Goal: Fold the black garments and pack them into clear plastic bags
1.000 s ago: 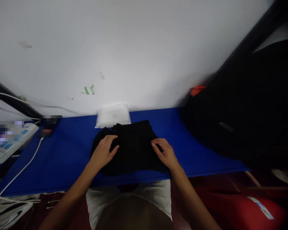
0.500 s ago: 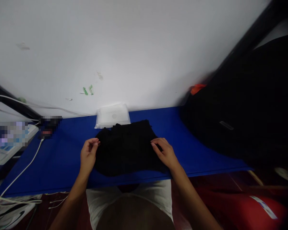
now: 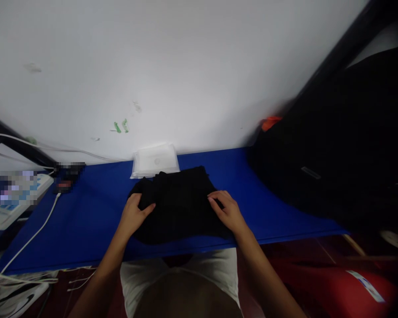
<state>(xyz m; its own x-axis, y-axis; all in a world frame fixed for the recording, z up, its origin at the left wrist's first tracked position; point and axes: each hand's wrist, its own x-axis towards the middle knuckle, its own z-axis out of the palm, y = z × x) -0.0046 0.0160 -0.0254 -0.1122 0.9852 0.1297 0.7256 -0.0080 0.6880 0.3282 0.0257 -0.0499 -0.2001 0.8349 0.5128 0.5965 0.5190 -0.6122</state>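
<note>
A folded black cloth [image 3: 182,207] lies on the blue surface [image 3: 82,221] in front of me. At its left side is my left hand [image 3: 134,214], thumb stretched over the cloth and apart from the fingers, which reach under or behind the left edge. My right hand [image 3: 227,210] pinches the cloth's right edge between thumb and fingertips. Just behind the cloth, against the wall, sits a white translucent packet [image 3: 155,160].
At the left are a white box [image 3: 41,183], a dark blurred item [image 3: 68,174] and a white cable [image 3: 36,232]. A large black bag or cloth [image 3: 334,132] covers the right side. Below it is something red [image 3: 331,289].
My left hand has moved right onto the cloth's left part, and its thumb has spread away from the fingers. My right hand has stayed at the right edge.
</note>
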